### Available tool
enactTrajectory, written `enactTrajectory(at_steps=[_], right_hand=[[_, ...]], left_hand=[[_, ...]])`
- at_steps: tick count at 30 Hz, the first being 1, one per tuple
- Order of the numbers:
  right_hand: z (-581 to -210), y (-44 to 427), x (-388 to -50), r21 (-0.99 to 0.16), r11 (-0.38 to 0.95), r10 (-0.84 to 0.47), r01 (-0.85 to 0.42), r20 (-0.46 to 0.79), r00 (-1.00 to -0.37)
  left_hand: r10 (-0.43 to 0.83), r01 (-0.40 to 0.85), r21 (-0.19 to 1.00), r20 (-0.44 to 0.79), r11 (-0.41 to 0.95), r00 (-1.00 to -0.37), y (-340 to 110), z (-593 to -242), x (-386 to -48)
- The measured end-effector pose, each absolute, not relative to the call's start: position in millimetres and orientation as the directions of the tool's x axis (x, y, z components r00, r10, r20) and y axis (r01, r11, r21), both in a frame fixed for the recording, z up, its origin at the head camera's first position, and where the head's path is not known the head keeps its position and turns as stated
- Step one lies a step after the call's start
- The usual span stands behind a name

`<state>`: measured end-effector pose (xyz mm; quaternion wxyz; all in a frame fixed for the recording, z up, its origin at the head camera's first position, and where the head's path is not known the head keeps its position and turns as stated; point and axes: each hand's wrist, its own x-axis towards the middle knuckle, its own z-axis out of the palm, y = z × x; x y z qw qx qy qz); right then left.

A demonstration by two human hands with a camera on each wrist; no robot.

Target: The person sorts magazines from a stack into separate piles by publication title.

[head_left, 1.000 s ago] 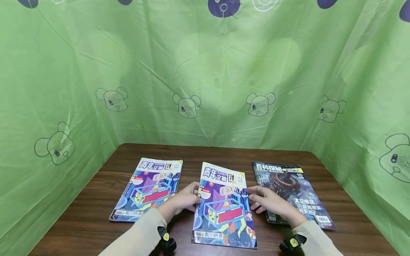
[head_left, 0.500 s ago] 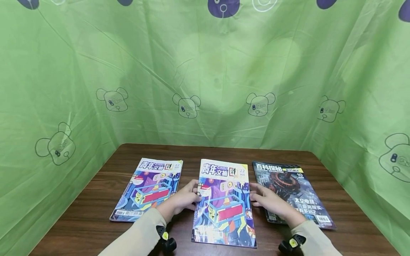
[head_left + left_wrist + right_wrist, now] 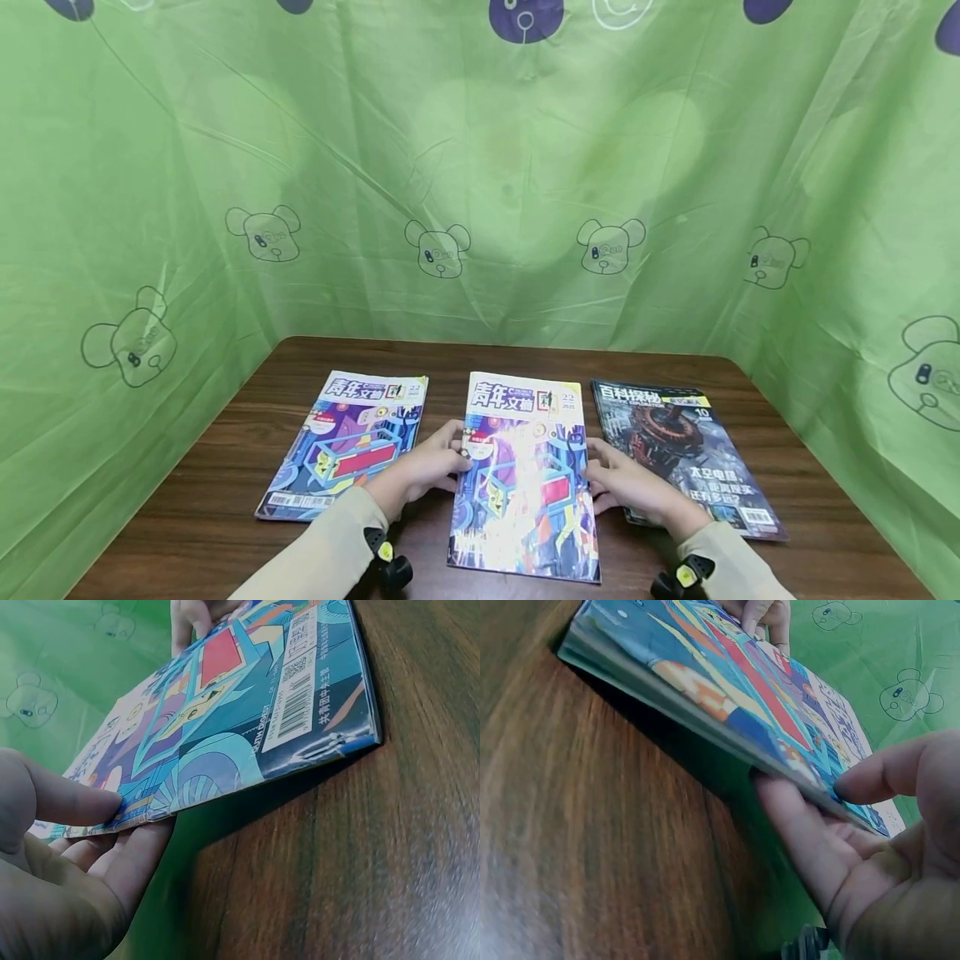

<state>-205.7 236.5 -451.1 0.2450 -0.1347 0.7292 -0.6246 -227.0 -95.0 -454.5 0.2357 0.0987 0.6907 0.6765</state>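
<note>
A purple-and-blue magazine (image 3: 517, 475) lies between my hands at the middle of the table, its far end lifted and its near edge low at the wood. My left hand (image 3: 431, 462) pinches its left edge; in the left wrist view the thumb (image 3: 82, 802) is on the cover and the fingers are underneath. My right hand (image 3: 630, 479) pinches the opposite edge, with the thumb (image 3: 885, 774) on top and fingers below in the right wrist view. Glare whitens part of the cover. A gap shows beneath the magazine in both wrist views.
Left of my left hand lies a second magazine (image 3: 352, 442) with a matching cover. A dark magazine (image 3: 675, 442), apparently on top of others, lies partly behind my right hand. The brown wooden table (image 3: 517, 354) meets a green curtain (image 3: 517, 208) at its back and sides.
The middle magazine's far end has risen, its right corner most, so the far edge is more level. Glare has spread over the cover. My right hand has closed in on the edge.
</note>
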Motion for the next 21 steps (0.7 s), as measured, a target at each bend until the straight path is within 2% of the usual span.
enactTrajectory(at_steps=[12, 21], right_hand=[[-446.1, 237.5, -207.8, -0.986, 0.104, -0.492, 0.127, -0.162, -0.855], [-443.0, 237.3, -209.9, -0.988, 0.097, -0.446, 0.123, -0.153, -0.882]], left_hand=[[0.440, -0.190, 0.978, -0.207, 0.084, -0.874, -99.8, -448.8, -229.9], [0.363, -0.249, 0.967, -0.251, 0.053, -0.897, -100.4, -452.1, -229.5]])
